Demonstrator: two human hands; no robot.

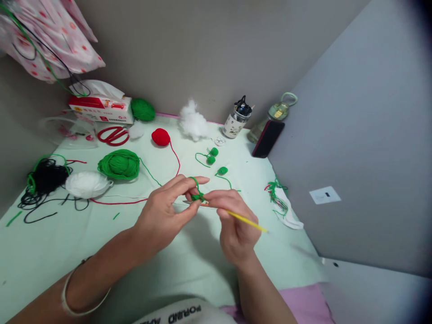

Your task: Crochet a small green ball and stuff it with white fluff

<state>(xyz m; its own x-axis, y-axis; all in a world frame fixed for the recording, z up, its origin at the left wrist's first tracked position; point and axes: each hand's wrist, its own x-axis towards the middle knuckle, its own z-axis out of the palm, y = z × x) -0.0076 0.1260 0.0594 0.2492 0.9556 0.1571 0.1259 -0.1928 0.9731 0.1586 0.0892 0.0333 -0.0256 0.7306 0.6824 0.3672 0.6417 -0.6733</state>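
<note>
Scissors (113,136), a tissue box (108,112) and a red yarn ball (161,137) lay beyond the left hand (164,208), whose thumb and fingers pinched a green crochet piece (195,197), partly hiding it. The right hand (238,222) pinched a slim yellow tool (246,220). The box's print and creased shirt lettering (185,314) were unclear.

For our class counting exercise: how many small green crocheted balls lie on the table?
3: a green ball and a second ball close together near the white stuffing, a third ball nearer the right hand. Others may be hidden.
</note>
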